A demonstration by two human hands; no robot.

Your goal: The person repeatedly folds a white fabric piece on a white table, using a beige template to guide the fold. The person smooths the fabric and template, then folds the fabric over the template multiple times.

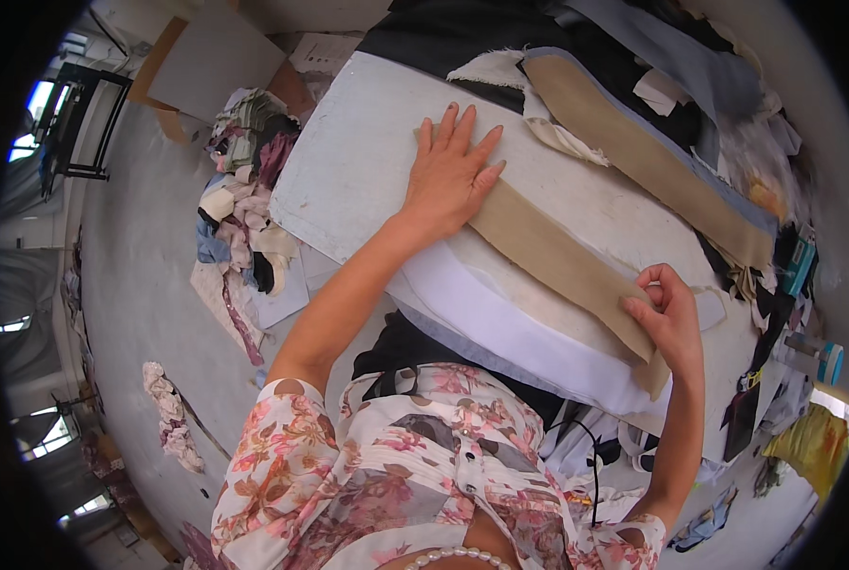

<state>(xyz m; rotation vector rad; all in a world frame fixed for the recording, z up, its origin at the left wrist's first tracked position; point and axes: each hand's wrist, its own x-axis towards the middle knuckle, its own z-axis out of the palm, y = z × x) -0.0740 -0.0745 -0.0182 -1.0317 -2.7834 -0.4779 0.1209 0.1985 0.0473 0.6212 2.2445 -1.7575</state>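
A long tan fabric strip point(548, 249) lies slantwise across the pale work table point(334, 142). My left hand point(446, 185) rests flat on its far left end, fingers spread. At the strip's right end, my right hand point(669, 321) pinches the edge between thumb and curled fingers; a bit of tan cloth hangs below that hand. Along the table's near edge, just below the tan strip, runs a curved white fabric strip point(505, 321). Farther back lies a second tan strip point(624, 138) with a blue-grey layer showing along its edge.
Black cloth point(424, 43) and grey-blue fabric point(662, 47) cover the table's back. Fabric scraps point(244, 209) are heaped left of the table. A cardboard box point(216, 62) stands behind them. At the right are a teal box point(798, 264) and yellow cloth point(809, 445).
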